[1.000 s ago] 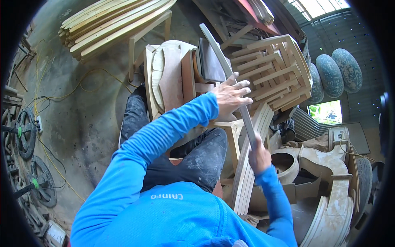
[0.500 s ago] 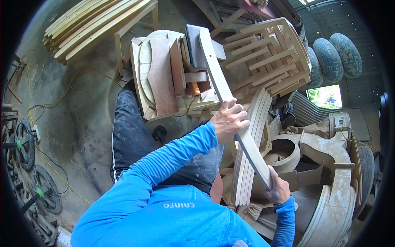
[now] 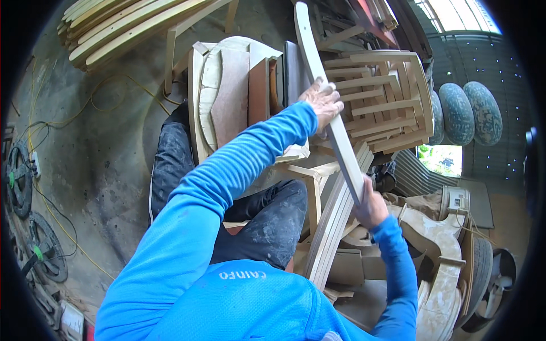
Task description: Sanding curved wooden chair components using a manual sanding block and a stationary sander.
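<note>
**Both hands on one long curved slat, amid stacked chair parts**

The biggest things around the worker are stores of stock: a stack of wooden frames (image 3: 381, 96) rises straight ahead, and a pile of long bent laths (image 3: 131, 28) lies on the concrete floor (image 3: 96, 159) at the far left, out of the way of the legs. Nearer, a block of shaped seat pieces (image 3: 227, 96) stands on edge by the knees, close enough to reach without rising. A sheaf of curved slats (image 3: 335, 221) leans upright between the knees and the pale carved frame (image 3: 443, 250) on the right.

The piece in hand is a long curved slat (image 3: 330, 108), lifted clear of the sheaf and running from upper centre down to the right. The left hand (image 3: 324, 102) is wrapped round its middle, fingers closed on it, which steadies the length. The right hand (image 3: 371, 206) is clenched on the lower end, so the slat is carried at two points rather than swinging
</note>
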`<control>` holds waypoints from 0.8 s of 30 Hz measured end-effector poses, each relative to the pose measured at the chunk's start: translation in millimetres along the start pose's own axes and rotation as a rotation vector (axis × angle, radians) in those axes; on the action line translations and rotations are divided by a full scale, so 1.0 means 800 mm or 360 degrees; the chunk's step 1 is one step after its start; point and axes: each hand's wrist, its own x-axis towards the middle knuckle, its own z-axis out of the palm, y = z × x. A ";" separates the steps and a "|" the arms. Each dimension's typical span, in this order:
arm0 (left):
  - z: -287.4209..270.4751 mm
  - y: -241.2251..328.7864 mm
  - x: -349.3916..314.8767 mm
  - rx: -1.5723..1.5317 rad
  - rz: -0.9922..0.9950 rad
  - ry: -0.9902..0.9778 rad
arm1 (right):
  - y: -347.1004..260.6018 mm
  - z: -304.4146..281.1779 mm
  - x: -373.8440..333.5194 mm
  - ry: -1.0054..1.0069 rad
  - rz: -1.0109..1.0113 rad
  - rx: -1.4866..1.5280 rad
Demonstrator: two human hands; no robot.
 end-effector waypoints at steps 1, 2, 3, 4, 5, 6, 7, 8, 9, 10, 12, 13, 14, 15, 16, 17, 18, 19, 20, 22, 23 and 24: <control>-0.007 -0.004 -0.003 0.0131 -0.0069 -0.0143 | -0.002 -0.003 0.041 0.0042 -0.0097 0.0035; -0.010 0.006 -0.009 0.0072 -0.0012 -0.0031 | 0.001 -0.007 0.080 0.0119 -0.0174 -0.0034; -0.011 0.023 -0.024 0.0022 0.0053 0.0074 | 0.005 -0.006 0.123 0.0201 -0.0247 -0.0090; -0.010 0.046 -0.039 -0.0173 0.0108 0.0218 | 0.027 -0.001 0.173 0.0242 -0.0427 -0.0087; -0.005 0.067 -0.059 -0.0359 0.0154 0.0354 | 0.042 -0.001 0.224 0.0282 -0.0621 -0.0079; 0.004 0.079 -0.092 -0.0495 0.0107 0.0390 | 0.005 -0.017 0.267 0.0240 -0.0328 0.0000; 0.010 0.092 -0.119 -0.0634 0.0065 0.0435 | -0.042 -0.039 0.298 0.0191 -0.0029 0.0070; 0.011 0.104 -0.135 -0.0659 0.0055 0.0373 | -0.064 -0.056 0.321 0.0215 0.0050 -0.0026; 0.014 0.115 -0.146 -0.0692 0.0057 0.0304 | -0.078 -0.070 0.336 0.0238 0.0145 -0.0119; 0.019 0.121 -0.159 -0.0747 0.0043 0.0361 | -0.097 -0.083 0.346 0.0238 0.0081 -0.0138; 0.021 0.127 -0.165 -0.0703 0.0063 0.0327 | -0.113 -0.089 0.350 0.0259 0.0064 -0.0250; 0.020 0.128 -0.164 -0.0664 0.0068 0.0310 | -0.111 -0.081 0.347 0.0262 0.0128 -0.0271; 0.013 0.127 -0.164 -0.0599 0.0066 0.0368 | -0.113 -0.066 0.330 0.0342 0.0122 -0.0231; 0.009 0.126 -0.161 -0.0589 0.0079 0.0366 | -0.109 -0.048 0.302 0.0421 0.0121 -0.0196; 0.005 0.122 -0.159 -0.0512 0.0063 0.0443 | -0.114 -0.040 0.266 0.0359 0.0108 -0.0209; 0.000 0.121 -0.152 -0.0444 0.0066 0.0534 | -0.097 -0.030 0.225 0.0277 0.0050 -0.0218; -0.006 0.124 -0.139 -0.0448 0.0148 0.0634 | -0.049 -0.004 0.196 0.0272 0.0106 -0.0199; -0.011 0.121 -0.134 -0.0380 0.0123 0.0599 | -0.047 0.018 0.136 0.0292 0.0013 -0.0331; -0.015 0.121 -0.124 -0.0382 0.0175 0.0592 | -0.035 0.026 0.076 0.0264 -0.0048 -0.0462; -0.023 0.118 -0.105 -0.0336 0.0289 0.0562 | -0.048 0.014 -0.042 0.0122 0.0108 -0.0467; -0.029 0.118 -0.093 -0.0264 0.0401 0.0535 | -0.035 0.015 -0.098 0.0120 0.0098 -0.0504; -0.028 0.119 -0.085 -0.0254 0.0465 0.0460 | -0.024 0.017 -0.153 0.0143 0.0023 -0.0477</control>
